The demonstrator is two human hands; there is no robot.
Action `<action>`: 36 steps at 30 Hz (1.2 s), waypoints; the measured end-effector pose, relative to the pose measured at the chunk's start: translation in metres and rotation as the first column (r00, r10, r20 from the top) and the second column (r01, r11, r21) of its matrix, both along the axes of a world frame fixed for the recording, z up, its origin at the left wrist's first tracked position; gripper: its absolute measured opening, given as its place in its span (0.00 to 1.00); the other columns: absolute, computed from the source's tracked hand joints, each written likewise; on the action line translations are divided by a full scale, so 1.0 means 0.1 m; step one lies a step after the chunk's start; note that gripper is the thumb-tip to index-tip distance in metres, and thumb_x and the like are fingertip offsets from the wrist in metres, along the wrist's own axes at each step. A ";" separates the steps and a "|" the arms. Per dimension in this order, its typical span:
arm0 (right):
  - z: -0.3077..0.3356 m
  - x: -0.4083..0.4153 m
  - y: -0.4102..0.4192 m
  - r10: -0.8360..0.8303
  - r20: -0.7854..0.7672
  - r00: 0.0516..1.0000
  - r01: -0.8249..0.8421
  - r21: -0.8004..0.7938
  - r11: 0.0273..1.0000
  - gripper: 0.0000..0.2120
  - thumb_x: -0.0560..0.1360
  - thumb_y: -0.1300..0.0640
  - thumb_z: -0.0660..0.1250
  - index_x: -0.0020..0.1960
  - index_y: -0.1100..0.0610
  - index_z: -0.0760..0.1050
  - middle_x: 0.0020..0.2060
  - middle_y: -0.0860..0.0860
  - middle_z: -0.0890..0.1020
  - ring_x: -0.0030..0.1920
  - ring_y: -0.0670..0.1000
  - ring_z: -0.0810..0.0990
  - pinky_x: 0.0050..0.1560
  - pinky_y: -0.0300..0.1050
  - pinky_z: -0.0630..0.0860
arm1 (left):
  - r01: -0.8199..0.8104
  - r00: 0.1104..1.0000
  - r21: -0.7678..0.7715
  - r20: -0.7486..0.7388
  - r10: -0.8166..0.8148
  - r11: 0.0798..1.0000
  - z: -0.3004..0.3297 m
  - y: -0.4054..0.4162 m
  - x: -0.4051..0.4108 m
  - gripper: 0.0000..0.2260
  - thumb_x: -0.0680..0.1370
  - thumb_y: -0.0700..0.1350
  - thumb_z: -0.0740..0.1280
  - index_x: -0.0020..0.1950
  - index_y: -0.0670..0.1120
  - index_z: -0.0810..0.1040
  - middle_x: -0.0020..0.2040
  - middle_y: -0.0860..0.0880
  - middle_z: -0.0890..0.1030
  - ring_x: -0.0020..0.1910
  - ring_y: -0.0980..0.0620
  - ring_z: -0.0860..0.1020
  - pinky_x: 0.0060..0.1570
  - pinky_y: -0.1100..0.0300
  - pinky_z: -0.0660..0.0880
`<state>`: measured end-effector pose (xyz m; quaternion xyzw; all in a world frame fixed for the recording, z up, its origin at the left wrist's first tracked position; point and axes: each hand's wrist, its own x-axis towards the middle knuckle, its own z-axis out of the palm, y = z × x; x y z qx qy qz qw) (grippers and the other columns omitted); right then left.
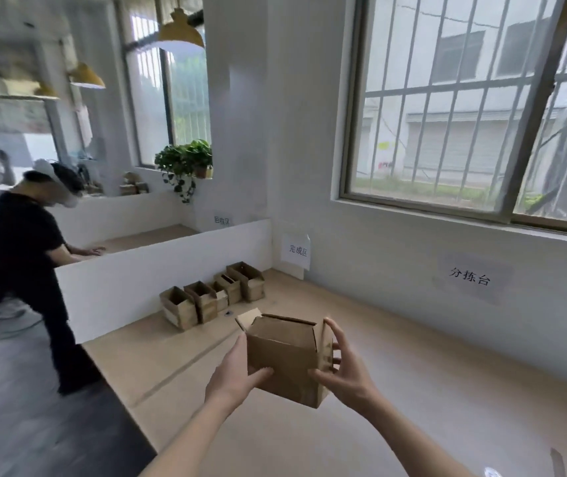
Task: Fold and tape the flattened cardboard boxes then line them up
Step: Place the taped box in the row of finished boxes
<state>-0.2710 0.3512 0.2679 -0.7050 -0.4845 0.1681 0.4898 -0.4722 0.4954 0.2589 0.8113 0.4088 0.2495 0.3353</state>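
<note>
Above tabletop (412, 390), hands (237, 373) gripping box (282, 359)

The held box (280, 359) is plain brown cardboard, as are the boxes (211, 297) in a row beyond it, standing on a pale wood table (447, 390) against a white divider (158, 270), with white paper signs (295, 251) bearing black characters behind.

held box (282, 359) before box row (211, 299)

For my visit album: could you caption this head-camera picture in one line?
Both hands, left hand and right hand, hold an open-topped cardboard box above the table, near a row of finished boxes.
</note>
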 end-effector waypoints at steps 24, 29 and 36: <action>-0.88 -2.06 5.27 0.139 0.147 0.979 -0.122 -0.121 0.985 0.50 0.70 0.50 0.76 0.76 0.27 0.46 0.61 0.49 0.68 0.52 0.48 0.73 0.53 0.45 0.76 | -0.227 0.916 0.082 -0.322 0.241 0.970 -0.51 4.60 -2.31 0.36 0.76 0.66 0.65 0.80 0.60 0.56 0.80 0.57 0.59 0.76 0.52 0.64 0.70 0.52 0.68; -1.59 -2.02 6.56 0.131 0.086 0.988 -0.117 -0.153 0.981 0.49 0.71 0.51 0.76 0.76 0.27 0.46 0.66 0.51 0.66 0.57 0.50 0.72 0.60 0.50 0.79 | -0.218 0.888 0.030 -0.409 0.211 0.975 -1.06 5.87 -2.27 0.37 0.75 0.69 0.64 0.80 0.62 0.55 0.80 0.58 0.59 0.77 0.53 0.63 0.70 0.50 0.68; -2.58 -1.82 7.97 0.105 0.009 0.994 -0.099 -0.266 0.959 0.49 0.73 0.52 0.76 0.78 0.31 0.46 0.69 0.53 0.65 0.63 0.55 0.73 0.64 0.51 0.76 | -0.184 0.887 -0.094 -0.444 0.124 0.978 -1.92 7.35 -1.93 0.35 0.77 0.65 0.65 0.80 0.61 0.55 0.80 0.58 0.56 0.79 0.53 0.57 0.75 0.48 0.60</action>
